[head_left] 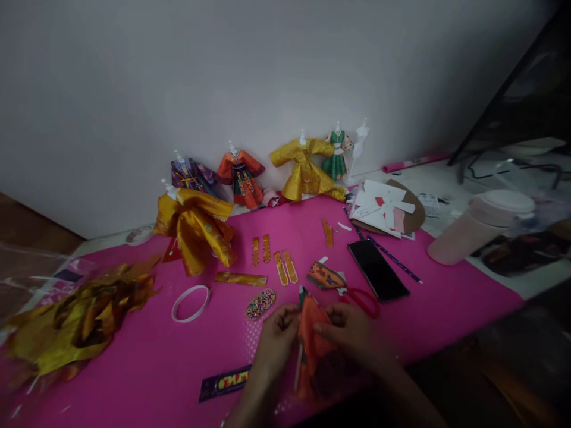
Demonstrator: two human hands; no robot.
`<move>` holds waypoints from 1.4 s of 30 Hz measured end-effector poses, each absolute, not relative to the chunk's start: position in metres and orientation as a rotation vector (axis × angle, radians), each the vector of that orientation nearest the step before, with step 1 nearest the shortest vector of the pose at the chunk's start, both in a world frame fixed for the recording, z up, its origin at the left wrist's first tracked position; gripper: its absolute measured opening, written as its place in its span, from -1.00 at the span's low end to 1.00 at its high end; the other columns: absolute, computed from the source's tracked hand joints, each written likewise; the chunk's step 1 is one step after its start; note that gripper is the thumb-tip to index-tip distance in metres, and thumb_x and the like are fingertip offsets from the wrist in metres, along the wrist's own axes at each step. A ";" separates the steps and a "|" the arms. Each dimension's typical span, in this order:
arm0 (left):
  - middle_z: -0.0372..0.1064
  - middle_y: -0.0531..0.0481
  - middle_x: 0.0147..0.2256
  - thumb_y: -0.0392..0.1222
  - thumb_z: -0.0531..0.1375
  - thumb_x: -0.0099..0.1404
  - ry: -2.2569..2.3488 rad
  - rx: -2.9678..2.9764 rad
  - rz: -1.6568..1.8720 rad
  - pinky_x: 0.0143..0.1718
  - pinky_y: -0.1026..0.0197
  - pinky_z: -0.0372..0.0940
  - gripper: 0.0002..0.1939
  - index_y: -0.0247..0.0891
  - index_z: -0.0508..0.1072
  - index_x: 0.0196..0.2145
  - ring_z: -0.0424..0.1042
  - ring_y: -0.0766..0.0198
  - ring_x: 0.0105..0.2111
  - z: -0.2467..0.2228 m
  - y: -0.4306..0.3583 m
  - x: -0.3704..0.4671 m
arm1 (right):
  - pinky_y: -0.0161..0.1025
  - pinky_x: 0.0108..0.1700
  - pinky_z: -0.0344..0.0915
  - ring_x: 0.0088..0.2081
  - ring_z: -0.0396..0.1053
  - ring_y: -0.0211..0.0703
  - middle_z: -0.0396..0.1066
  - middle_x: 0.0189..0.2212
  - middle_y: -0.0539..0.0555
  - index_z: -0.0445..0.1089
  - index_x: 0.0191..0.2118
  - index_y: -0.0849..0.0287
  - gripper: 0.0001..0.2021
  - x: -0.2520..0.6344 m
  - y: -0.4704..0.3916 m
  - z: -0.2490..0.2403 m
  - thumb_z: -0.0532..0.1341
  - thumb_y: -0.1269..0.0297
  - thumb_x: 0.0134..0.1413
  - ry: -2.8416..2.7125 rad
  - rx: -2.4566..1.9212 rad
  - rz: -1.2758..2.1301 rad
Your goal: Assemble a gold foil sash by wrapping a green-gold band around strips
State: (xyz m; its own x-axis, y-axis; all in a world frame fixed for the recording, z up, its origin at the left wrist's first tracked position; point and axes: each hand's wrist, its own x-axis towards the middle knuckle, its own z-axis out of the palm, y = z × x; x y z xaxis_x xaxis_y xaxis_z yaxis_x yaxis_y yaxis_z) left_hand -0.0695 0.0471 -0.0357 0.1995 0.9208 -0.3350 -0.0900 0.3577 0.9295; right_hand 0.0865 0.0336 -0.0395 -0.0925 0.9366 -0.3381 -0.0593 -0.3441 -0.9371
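Note:
Low in the middle of the head view, my left hand (277,339) and my right hand (352,331) are closed on an orange doll garment (316,339). Fingers pinch the cloth from either side, and its lower part blurs into shadow. Green fabric shows along its left edge, with a thin white strip below. Just beyond lie an orange patterned fabric piece (325,274) and red-handled scissors (363,302), whose blades are partly hidden. An oval piece covered in coloured dots (261,304) is left of the garment, and a dark embroidered strip (225,383) passes behind my left forearm.
Small dressed doll forms stand along the wall, including one in a gold robe (194,226). Gold fabric (84,315) is heaped at left near a white ring (191,304). A phone (377,269), a pencil (395,260), cut papers (379,205) and a pink tumbler (477,226) occupy the right.

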 end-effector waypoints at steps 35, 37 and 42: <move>0.53 -0.04 -0.43 -0.16 0.27 0.06 1.348 1.266 0.917 -0.42 0.21 0.33 -0.75 -0.29 0.46 -0.27 0.49 0.16 -0.44 -0.062 0.079 -0.063 | -0.10 -0.25 0.45 -0.31 0.55 0.01 0.56 -0.37 0.04 0.36 -0.17 0.07 -0.67 0.095 0.003 -0.069 0.29 0.26 -0.16 -0.957 -1.400 1.553; 0.52 -0.04 -0.43 -0.18 0.27 0.08 1.407 1.367 0.887 -0.39 0.18 0.32 -0.74 -0.29 0.47 -0.24 0.48 0.15 -0.44 -0.062 0.082 -0.065 | -0.11 -0.28 0.45 -0.32 0.54 0.00 0.56 -0.39 0.03 0.36 -0.13 0.07 -0.67 0.097 0.001 -0.069 0.25 0.26 -0.12 -1.008 -1.457 1.508; 0.44 -0.11 -0.23 -0.16 0.25 0.13 1.561 1.585 0.908 -0.07 -0.01 0.24 -0.75 -0.25 0.46 -0.20 0.40 0.03 -0.17 -0.044 0.073 -0.074 | -0.15 -0.38 0.42 -0.36 0.53 0.01 0.53 -0.43 0.05 0.38 -0.07 0.12 -0.61 0.105 0.000 -0.072 0.23 0.20 -0.09 -1.025 -1.504 1.513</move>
